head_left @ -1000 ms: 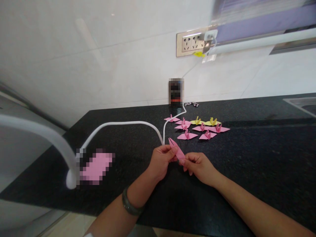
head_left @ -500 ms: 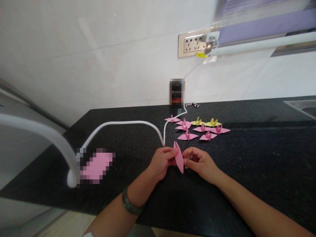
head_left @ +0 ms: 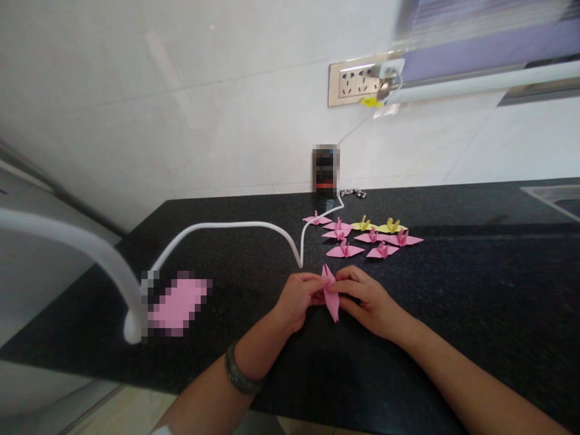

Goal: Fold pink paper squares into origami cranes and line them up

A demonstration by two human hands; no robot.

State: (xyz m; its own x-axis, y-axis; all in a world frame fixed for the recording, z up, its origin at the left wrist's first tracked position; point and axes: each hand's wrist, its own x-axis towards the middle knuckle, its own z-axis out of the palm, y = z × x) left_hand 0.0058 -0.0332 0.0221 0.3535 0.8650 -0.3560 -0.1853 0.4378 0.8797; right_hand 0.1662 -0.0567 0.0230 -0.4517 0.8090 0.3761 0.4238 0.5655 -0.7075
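Observation:
Between my hands, above the dark counter (head_left: pixel 217 254), is a narrow pink folded paper (head_left: pixel 333 305), pointed at both ends, with two points parted at its top. My left hand (head_left: pixel 294 299) pinches it from the left near its upper half. From the right, my right hand (head_left: pixel 369 299) has its index finger across the paper's middle and its thumb at the edge lower down. Some of the fingertips are hidden behind the paper. Just beyond my hands stand several pink paper cranes (head_left: pixel 345 249) and two yellow paper cranes (head_left: pixel 391 226).
A white cable (head_left: pixel 235 225) curves over the counter towards a blurred-out dark device (head_left: pixel 325 172) against the wall. At left are a thick white curved tube (head_left: pixel 90 241) and a pixelated pink patch (head_left: pixel 179 307). A sink edge (head_left: pixel 548 196) shows at far right; a socket plate (head_left: pixel 333 84) is above.
My right hand has moved slightly left, its index finger now lying over the paper's middle. The paper's top points have spread apart. My left hand keeps its pinch.

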